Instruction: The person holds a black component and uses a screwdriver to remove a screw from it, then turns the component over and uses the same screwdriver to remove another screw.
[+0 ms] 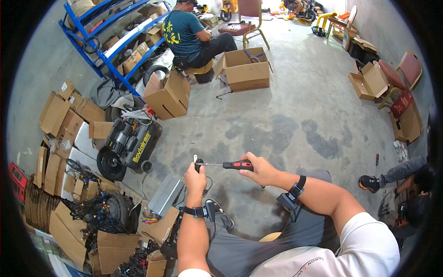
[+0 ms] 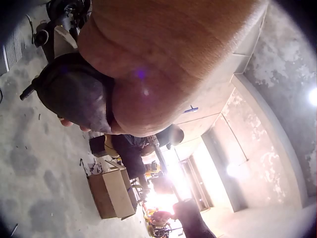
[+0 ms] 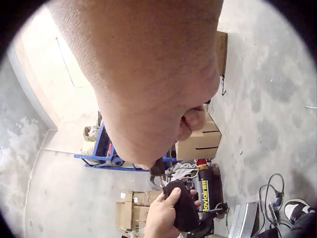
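In the head view the left hand [image 1: 195,179] grips a small black part [image 1: 199,165] with a pale metal tab on top. The right hand [image 1: 261,171] holds a red and black screwdriver [image 1: 237,165] level, its shaft reaching left to the black part. From the left wrist, a rounded black part [image 2: 74,94] shows in the left hand [image 2: 143,94]. The right wrist view has the left hand [image 3: 163,215] around the black part [image 3: 184,206], and the right hand [image 3: 190,121] above it, mostly hiding the screwdriver. Whether the tip touches a screw cannot be seen.
A silver metal case [image 1: 166,196] with wires lies on the floor at left, near an air compressor [image 1: 134,143]. Cardboard boxes [image 1: 247,74] stand ahead. Another person [image 1: 189,37] sits by blue shelving [image 1: 108,57]. A shoe [image 1: 369,183] is at right.
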Demonstrator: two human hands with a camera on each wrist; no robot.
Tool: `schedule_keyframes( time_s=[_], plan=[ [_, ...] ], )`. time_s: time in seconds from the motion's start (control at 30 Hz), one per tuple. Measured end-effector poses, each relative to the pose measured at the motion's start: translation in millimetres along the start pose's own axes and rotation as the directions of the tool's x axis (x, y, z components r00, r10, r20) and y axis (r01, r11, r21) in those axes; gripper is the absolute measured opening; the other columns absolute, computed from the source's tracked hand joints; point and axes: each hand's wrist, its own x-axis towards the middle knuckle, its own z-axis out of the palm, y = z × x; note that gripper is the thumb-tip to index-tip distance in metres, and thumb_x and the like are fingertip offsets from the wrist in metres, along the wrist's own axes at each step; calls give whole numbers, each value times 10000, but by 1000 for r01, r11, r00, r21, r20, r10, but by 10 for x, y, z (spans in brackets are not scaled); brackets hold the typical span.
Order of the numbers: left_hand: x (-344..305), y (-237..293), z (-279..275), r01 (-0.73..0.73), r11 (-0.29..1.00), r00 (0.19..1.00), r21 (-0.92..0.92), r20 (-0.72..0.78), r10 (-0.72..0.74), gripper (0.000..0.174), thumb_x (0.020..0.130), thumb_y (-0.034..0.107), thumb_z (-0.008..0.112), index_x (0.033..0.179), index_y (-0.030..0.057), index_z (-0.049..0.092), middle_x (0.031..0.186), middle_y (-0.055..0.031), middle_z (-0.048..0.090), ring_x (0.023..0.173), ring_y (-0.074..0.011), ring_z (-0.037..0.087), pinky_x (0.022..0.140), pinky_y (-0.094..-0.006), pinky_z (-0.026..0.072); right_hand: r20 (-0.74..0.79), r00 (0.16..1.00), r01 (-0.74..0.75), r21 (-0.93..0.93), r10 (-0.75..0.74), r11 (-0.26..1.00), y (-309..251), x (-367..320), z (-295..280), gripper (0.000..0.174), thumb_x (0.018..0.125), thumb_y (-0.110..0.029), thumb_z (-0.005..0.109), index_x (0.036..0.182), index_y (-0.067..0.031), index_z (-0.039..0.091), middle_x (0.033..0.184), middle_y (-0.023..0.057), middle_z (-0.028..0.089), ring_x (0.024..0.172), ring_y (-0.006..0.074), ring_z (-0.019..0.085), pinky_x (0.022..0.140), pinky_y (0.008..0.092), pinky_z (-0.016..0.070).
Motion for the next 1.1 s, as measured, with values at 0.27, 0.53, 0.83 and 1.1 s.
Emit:
schedule_keyframes(
  time_s=[0.27, 0.53, 0.83, 1.1],
  plan=[
    [-14, 47, -7, 4, 1000, 1000, 2, 2, -4, 283, 842, 241, 682, 914, -19, 595, 853, -267, 649, 864, -470, 622, 738, -505, 476, -36, 999, -5, 93, 8, 996, 32, -1, 3, 411, 898, -286, 689, 1139, -15, 494, 739, 156, 616, 654, 293, 599, 628, 396, 467],
    [97, -103, 189, -21, 986, 999, -167, -29, 17, 159, 872, 157, 655, 902, 6, 613, 747, -111, 673, 646, -225, 684, 581, -365, 526, -125, 991, 63, 64, -54, 996, -12, 63, -66, 407, 879, -267, 713, 1166, -33, 545, 822, 160, 655, 683, 224, 631, 640, 348, 492],
    [256, -147, 178, 220, 784, 975, -581, 98, -201, 203, 941, 103, 607, 1100, -10, 554, 881, -115, 692, 662, -213, 683, 572, -323, 545, -239, 971, 34, 96, -10, 995, -56, 129, -116, 350, 883, -176, 710, 1177, -29, 590, 920, 118, 693, 818, 140, 652, 736, 299, 516],
    [169, 71, 61, 310, 266, 950, -913, 290, -112, 477, 933, 34, 580, 1383, 92, 432, 1097, -160, 645, 904, -258, 679, 781, -386, 573, -264, 964, 38, 253, 31, 967, -24, 132, -149, 349, 912, -170, 683, 1199, -5, 571, 1017, 94, 687, 918, 135, 634, 823, 300, 505]
  ],
)
